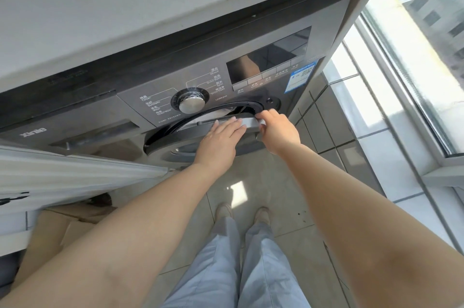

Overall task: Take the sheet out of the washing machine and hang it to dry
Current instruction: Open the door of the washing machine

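Note:
A dark grey front-loading washing machine (pixel 140 117) stands under a pale countertop, seen from above. Its round door (pixel 200 147) is slightly ajar, with a dark gap at the upper right of the rim. My right hand (pixel 278 129) curls its fingers round the silver door handle (pixel 249 122) at the door's right side. My left hand (pixel 221 139) lies flat with straight fingers on the door, fingertips touching the handle. A sliver of pale fabric, perhaps the sheet (pixel 226 113), shows in the gap; the drum's inside is otherwise hidden.
A control dial (pixel 192 104) and a display panel (pixel 268 59) sit above the door. A window with a low sill (pixel 414 107) runs along the right. A cardboard box (pixel 62 227) stands on the left. My feet are on the tiled floor (pixel 276 182).

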